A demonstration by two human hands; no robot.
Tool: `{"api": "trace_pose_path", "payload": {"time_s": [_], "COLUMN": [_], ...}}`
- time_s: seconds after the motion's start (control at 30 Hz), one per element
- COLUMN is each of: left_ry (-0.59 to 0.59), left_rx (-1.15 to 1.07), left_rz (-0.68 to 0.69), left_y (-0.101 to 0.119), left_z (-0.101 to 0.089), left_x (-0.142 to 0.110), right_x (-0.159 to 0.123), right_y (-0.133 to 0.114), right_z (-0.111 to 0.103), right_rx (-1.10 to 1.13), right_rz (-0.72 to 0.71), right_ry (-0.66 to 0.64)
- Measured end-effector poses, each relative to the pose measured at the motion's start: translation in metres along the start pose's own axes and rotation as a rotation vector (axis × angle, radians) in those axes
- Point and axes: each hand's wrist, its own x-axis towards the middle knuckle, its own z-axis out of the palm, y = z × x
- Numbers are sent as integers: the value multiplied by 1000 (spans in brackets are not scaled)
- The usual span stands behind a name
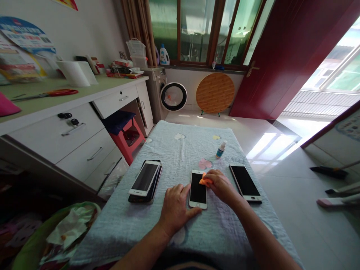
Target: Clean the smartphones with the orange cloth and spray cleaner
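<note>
A white phone (198, 194) lies screen-up on a pale blue cloth (173, 157). The left hand (174, 206), thumb spread from fingers, steadies its edge at eight o'clock; the right hand (221, 184) pinches an orange wipe (205, 181) on its screen at two. Around it: a phone stack (145, 178), its count hard to tell, at nine; spray bottle (221, 150), one; another phone (244, 180), three.

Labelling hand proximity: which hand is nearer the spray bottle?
Right. The right hand, holding an orange cloth, is on the near side of the spray bottle. The left hand is farther off, to the left, at the middle phone's left edge.
</note>
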Motion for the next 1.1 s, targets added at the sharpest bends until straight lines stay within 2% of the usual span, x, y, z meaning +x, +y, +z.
{"api": "trace_pose_path", "payload": {"time_s": [0.13,0.23,0.47,0.6,0.93,1.1], "left_ry": [-7,-12,-25,-15,7,0], "left_rx": [-11,-12,-19,13,58,62], "left_rz": [-8,-14,-16,-10,5,-3], "left_y": [1,2,3,4,7,7], "left_z": [-2,-4,-5,-4,-2,-3], "left_x": [0,0,1,0,-2,-2], "right_x": [26,37,48,54,36,22], "right_y": [8,5,-14,-15,17,17], "right_z": [9,18,34,36,15,14], "right_rx": [-58,-62,-33,-29,-64,-78], "right_rz": [17,5,-75,-91,53,143], "right_ry": [102,128,55,41,113,117]}}
